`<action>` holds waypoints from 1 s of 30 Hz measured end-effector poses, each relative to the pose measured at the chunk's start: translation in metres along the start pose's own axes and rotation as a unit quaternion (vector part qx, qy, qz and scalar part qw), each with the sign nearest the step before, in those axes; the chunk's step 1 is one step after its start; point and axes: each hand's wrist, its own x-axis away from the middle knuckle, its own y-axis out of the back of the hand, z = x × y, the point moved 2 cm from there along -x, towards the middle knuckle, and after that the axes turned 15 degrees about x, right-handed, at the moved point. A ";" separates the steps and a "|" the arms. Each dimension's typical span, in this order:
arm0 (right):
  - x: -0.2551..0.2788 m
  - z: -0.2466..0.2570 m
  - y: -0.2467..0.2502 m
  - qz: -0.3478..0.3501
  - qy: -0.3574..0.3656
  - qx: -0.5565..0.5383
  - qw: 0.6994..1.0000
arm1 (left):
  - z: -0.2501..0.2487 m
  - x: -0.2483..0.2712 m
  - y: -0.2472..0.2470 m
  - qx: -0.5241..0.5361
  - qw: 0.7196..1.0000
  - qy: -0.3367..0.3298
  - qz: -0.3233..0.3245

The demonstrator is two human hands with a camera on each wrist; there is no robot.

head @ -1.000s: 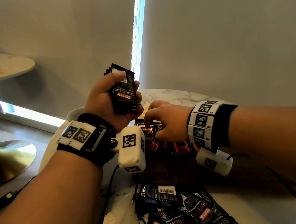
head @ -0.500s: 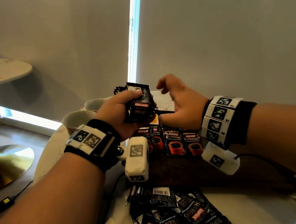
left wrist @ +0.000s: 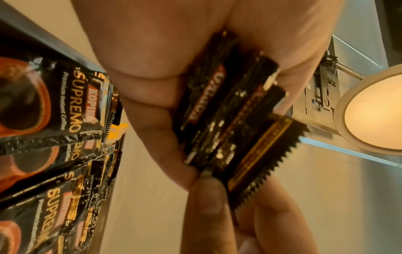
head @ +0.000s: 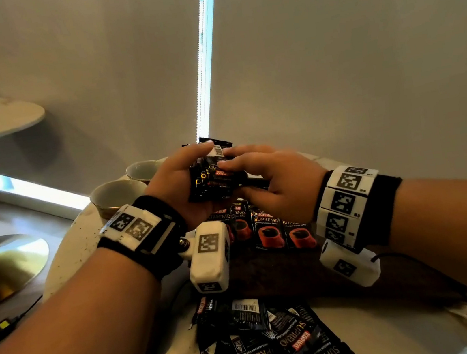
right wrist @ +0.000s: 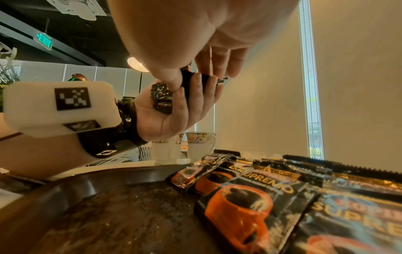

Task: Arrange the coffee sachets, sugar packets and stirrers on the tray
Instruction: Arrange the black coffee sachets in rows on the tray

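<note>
The left hand [head: 177, 185] is curled round a small fanned stack of coffee sachets [head: 213, 173], thumb on the front and fingers wrapped behind, holding it above the far end of the tray [head: 270, 271]. The right hand [head: 275, 179] meets it from the opposite side, thumb and forefinger pinching the near edge of one sachet in the stack, apparently to draw it free. Just below both hands, a row of sachets [head: 267, 229] lies overlapping on the tray, printed cups facing up. Nearer the person than the hands, off the tray, a loose heap of sachets [head: 269, 344] waits on the table [head: 66, 259]. Beyond the left hand stand two cups [head: 116, 194]. The sachets look light, thin and glossy, limp in the middle and likely to slip against each other, so a pinch on the crimped, serrated end seal should hold best. No sugar packets or stirrers can be clearly made out.
</note>
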 end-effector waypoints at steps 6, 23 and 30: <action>0.003 -0.008 0.001 -0.018 0.014 0.020 1.000 | -0.002 0.000 0.003 -0.004 1.000 0.012 0.001; -0.002 -0.022 0.005 -0.102 -0.159 -0.151 0.970 | -0.001 -0.006 0.009 -0.022 0.999 0.002 -0.033; -0.006 -0.008 -0.005 -0.093 -0.206 -0.228 0.947 | 0.006 0.001 -0.002 -0.079 0.990 0.090 0.070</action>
